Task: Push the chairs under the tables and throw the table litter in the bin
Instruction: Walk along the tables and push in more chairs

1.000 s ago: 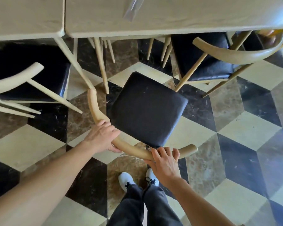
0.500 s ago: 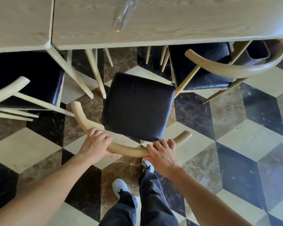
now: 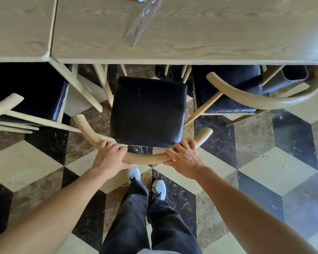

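Two bare hands are on the curved pale-wood backrest of the black-cushioned wooden chair: the left hand wraps its left half, the right hand wraps its right half, fingers curled over the top and thumbs underneath. Both grips are closed tight on the rail, with a bare stretch of wood between them.

Ahead of the hands, the seat's far edge sits just short of the front edge of the long pale wood-grain table, so the chair stands almost wholly outside it. Slanted pale table legs come down just left of the seat. Right of the grip, a second black-seated chair with a curved wooden backrest sits partly under the same table, its slanted back post close beside the held seat. Left of the grip, a third black-seated chair is tucked partly under the neighbouring pale wooden table, which butts against the long one.

On the tabletop, well beyond the hands, lies a long clear plastic wrapper. No writing is readable anywhere.

Just below the rail, white sneakers and dark trousers stand on the cube-pattern marble floor of cream, brown and black tiles.
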